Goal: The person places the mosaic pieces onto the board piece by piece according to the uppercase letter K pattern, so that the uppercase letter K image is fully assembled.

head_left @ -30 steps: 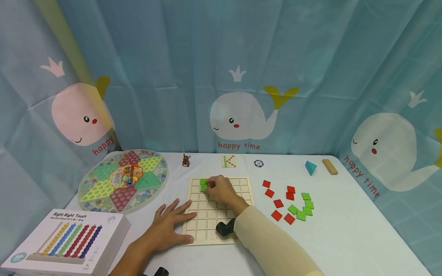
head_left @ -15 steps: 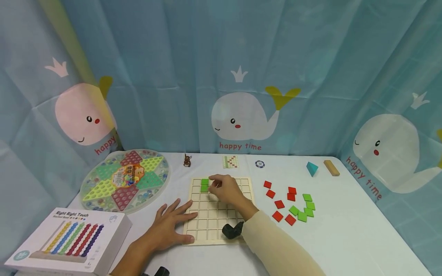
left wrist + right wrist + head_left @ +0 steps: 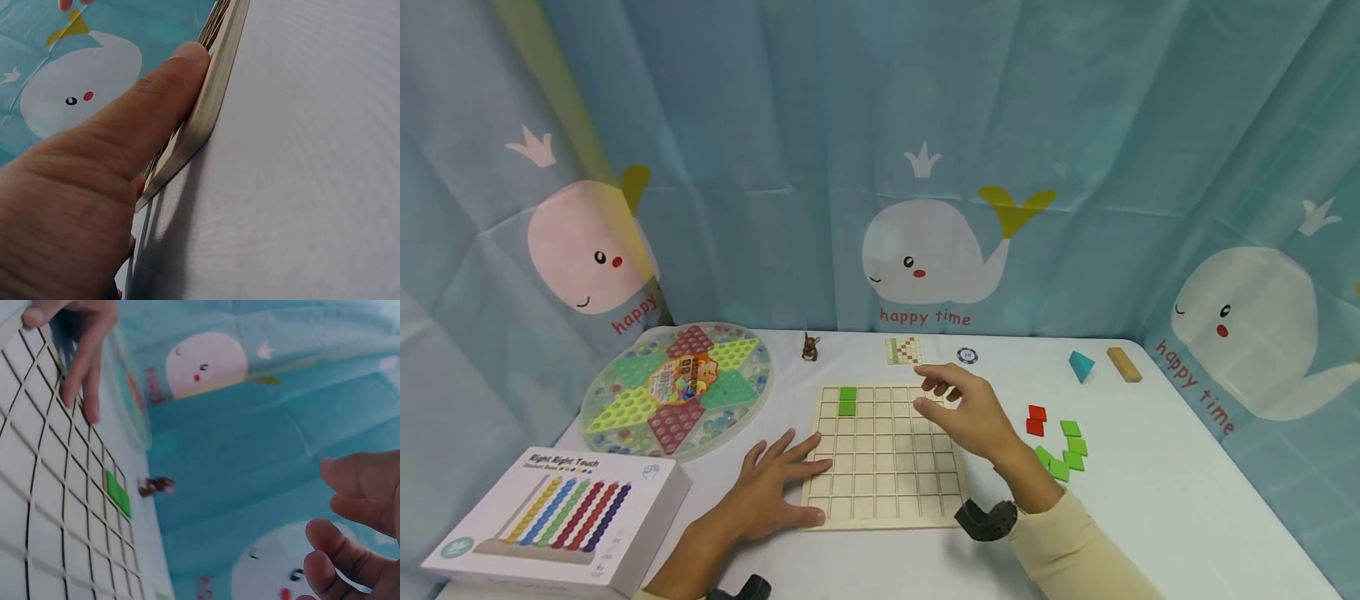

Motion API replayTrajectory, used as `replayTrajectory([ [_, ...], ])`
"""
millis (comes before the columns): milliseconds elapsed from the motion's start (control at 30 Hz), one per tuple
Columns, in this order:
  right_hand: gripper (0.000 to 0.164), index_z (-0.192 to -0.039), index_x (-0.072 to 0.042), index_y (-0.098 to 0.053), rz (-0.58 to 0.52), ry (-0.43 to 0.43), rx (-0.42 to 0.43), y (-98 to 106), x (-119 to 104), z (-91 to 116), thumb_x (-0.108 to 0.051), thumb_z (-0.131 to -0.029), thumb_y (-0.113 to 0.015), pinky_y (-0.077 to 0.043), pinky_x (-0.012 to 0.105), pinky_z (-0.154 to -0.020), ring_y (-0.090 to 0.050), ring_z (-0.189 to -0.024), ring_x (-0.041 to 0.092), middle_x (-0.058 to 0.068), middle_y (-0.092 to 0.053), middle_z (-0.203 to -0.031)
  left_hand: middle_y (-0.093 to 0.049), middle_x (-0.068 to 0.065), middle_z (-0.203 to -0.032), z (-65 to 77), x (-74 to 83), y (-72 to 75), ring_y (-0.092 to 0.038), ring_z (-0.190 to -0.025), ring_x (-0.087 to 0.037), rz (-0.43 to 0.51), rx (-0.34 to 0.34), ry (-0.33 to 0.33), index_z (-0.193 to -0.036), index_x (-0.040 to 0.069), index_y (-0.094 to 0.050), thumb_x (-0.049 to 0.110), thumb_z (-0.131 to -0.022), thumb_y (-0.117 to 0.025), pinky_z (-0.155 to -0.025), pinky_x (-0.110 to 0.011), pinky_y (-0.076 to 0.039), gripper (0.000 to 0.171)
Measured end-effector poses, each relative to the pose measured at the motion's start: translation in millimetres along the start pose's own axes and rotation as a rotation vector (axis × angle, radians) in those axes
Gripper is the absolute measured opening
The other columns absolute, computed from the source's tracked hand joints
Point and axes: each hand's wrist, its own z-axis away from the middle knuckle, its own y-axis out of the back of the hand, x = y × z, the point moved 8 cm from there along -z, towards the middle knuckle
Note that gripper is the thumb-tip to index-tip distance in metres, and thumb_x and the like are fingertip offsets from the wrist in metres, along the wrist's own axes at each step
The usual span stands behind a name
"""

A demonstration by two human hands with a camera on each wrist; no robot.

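Observation:
A pale wooden grid board lies flat on the table, with two green tiles set one below the other in its far left part. My left hand rests with spread fingers on the board's left edge; the left wrist view shows its thumb on the rim. Above the board's far right corner hovers my right hand, thumb and fingers apart and nothing between them. To its right lie several green tiles and red tiles, partly hidden by the right hand and forearm.
A Chinese checkers board and a white game box stand at left. Along the back are a brown animal figurine, a pattern card, a poker chip, a teal pyramid and a wooden block.
My right hand has drawn away from the green tiles on the board and moved right, over the far right corner, now covering some red tiles. The left hand has stayed on the board's edge.

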Motion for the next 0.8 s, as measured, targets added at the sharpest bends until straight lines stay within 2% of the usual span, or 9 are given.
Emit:
replayTrajectory([
  [100, 0.038, -0.122, -0.009, -0.066, 0.055, 0.013, 0.030, 20, -2, 11, -0.007, -0.085, -0.074, -0.047, 0.035, -0.076, -0.055, -0.089, 0.016, -0.005, -0.061, -0.097, -0.039, -0.001, -0.150, -0.5, -0.1, -0.4, -0.017, -0.141, -0.039, -0.004, -0.003, 0.004, -0.129, 0.023, -0.065, 0.067, -0.067, -0.072, -0.105, -0.063, -0.002, 0.076],
  [267, 0.041, -0.118, -0.002, -0.066, 0.158, 0.073, 0.083, 49, -2, 27, 0.001, -0.079, -0.076, -0.048, 0.032, -0.075, -0.055, -0.088, 0.017, 0.001, -0.063, -0.098, -0.039, -0.001, -0.150, 0.3, 0.5, 0.0, -0.017, -0.142, -0.039, -0.007, -0.011, 0.008, -0.129, 0.023, -0.065, 0.067, -0.067, -0.073, -0.105, -0.062, -0.002, 0.075],
  [400, 0.046, -0.120, -0.005, -0.066, 0.211, 0.093, 0.093, 71, 3, 40, 0.000, -0.077, -0.079, -0.048, 0.029, -0.076, -0.054, -0.092, 0.014, -0.001, -0.063, -0.105, -0.039, -0.002, -0.150, 0.5, 2.0, 1.6, -0.018, -0.141, -0.040, 0.003, -0.001, 0.000, -0.129, 0.023, -0.065, 0.065, -0.068, -0.073, -0.105, -0.063, -0.003, 0.075],
  [500, 0.047, -0.122, -0.009, -0.066, 0.258, 0.066, 0.097, 86, 12, 49, -0.004, -0.077, -0.080, -0.046, 0.024, -0.077, -0.052, -0.093, 0.012, -0.004, -0.062, -0.109, -0.040, -0.003, -0.150, 0.7, 2.8, 2.1, -0.018, -0.141, -0.040, 0.017, 0.004, 0.001, -0.128, 0.023, -0.065, 0.064, -0.067, -0.074, -0.105, -0.063, -0.002, 0.075],
  [700, 0.045, -0.123, -0.010, -0.066, 0.306, -0.054, 0.084, 108, 43, 73, -0.011, -0.080, -0.078, -0.045, 0.028, -0.080, -0.051, -0.098, 0.013, -0.002, -0.061, -0.113, -0.039, -0.003, -0.150, 0.7, 2.2, 2.1, -0.018, -0.141, -0.041, 0.011, -0.002, 0.005, -0.129, 0.023, -0.065, 0.065, -0.067, -0.075, -0.105, -0.064, -0.001, 0.076],
  [800, 0.045, -0.122, -0.011, -0.066, 0.305, -0.080, 0.071, 115, 57, 86, -0.010, -0.079, -0.079, -0.043, 0.026, -0.079, -0.049, -0.101, 0.010, 0.000, -0.061, -0.113, -0.038, -0.002, -0.151, 0.6, 1.5, 2.1, -0.017, -0.141, -0.040, 0.007, -0.009, 0.006, -0.129, 0.023, -0.065, 0.065, -0.067, -0.074, -0.105, -0.064, -0.001, 0.076],
])
